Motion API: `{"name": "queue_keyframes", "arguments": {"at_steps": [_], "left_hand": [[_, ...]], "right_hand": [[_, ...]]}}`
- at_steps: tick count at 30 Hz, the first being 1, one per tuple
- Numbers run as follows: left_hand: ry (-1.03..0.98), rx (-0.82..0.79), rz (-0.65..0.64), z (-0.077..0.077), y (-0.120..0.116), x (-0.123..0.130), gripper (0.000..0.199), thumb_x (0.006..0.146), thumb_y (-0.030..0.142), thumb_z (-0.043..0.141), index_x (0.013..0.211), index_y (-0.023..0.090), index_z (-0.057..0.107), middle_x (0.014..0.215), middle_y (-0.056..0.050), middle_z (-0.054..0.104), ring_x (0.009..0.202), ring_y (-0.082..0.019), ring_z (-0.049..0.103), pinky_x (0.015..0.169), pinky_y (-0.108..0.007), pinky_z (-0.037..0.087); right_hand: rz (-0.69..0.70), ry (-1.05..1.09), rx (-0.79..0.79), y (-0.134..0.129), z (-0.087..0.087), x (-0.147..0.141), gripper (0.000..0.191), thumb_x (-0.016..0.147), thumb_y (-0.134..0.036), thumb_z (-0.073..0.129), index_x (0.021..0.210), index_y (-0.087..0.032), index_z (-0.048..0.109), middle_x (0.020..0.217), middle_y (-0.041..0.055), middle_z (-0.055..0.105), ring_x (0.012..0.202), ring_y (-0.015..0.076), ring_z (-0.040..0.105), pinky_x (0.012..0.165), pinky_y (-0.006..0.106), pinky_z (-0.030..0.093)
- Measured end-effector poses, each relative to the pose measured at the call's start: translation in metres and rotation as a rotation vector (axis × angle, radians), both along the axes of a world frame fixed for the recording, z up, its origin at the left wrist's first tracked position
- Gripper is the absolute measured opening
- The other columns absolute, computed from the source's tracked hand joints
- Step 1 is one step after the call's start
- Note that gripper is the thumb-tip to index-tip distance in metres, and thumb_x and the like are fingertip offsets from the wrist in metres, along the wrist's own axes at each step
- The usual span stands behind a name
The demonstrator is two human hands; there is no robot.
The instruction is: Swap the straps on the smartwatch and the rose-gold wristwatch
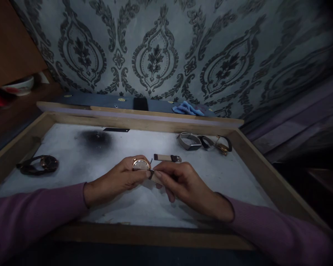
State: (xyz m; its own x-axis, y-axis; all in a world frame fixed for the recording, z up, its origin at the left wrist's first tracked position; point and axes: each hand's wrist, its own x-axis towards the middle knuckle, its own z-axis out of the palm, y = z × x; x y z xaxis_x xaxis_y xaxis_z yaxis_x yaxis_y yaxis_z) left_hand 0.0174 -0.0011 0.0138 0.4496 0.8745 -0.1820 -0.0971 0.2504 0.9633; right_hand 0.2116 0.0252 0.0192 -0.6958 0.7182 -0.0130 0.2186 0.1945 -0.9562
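My left hand [120, 176] is closed around a round watch case [140, 165] with a gold-coloured rim, its silvery back turned up. Beside the case, my right hand [180, 179] pinches a watch strap [156, 178], pale on the visible side, at the end that meets the case. Whether strap and case are joined is too small to make out. A thin dark pin-like piece sticks up between the hands. Just beyond my right fingers lies a separate strap piece [163, 157], dark with a pale lining and a buckle.
A shallow wooden tray [166, 234] with a white base surrounds the work. Inside are a dark watch [48, 163] at left, several watches including a silver one [189, 141] at right, and a flat black strip [116, 129]. A blue cloth [187, 108] lies behind.
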Motion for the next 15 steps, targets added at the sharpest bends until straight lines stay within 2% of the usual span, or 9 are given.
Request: {"name": "queue_keyframes", "arguments": {"at_steps": [8,13,15], "left_hand": [[0.035,0.006,0.012,0.0019,-0.0001,-0.0013,0.021,0.084,0.033,0.061,0.076,0.018,0.049,0.050,0.011,0.034,0.044,-0.005,0.022,0.042,-0.020,0.017],[0.056,-0.006,0.018,0.0011,0.0002,-0.0005,0.022,0.083,0.033,0.061,0.074,0.018,0.049,0.051,0.011,0.032,0.045,-0.006,0.022,0.042,-0.020,0.017],[0.057,-0.007,0.016,0.0013,0.0003,-0.0004,0.022,0.083,0.034,0.062,0.074,0.018,0.049,0.050,0.012,0.032,0.045,-0.006,0.022,0.042,-0.020,0.017]], "right_hand": [[-0.044,0.009,0.064,0.0014,0.0016,0.0012,0.026,0.098,-0.036,0.048,0.087,-0.016,0.059,0.060,-0.0039,0.054,0.043,0.0065,0.050,0.043,0.018,0.039],[-0.115,-0.001,0.343,0.0061,0.0022,-0.0004,0.024,0.098,-0.030,0.050,0.084,-0.017,0.064,0.074,0.0016,0.062,0.066,0.0120,0.056,0.060,0.023,0.044],[-0.153,0.015,0.409,0.0073,0.0035,-0.0021,0.022,0.097,-0.029,0.051,0.085,-0.017,0.064,0.076,0.0020,0.062,0.068,0.0124,0.055,0.061,0.023,0.044]]}}
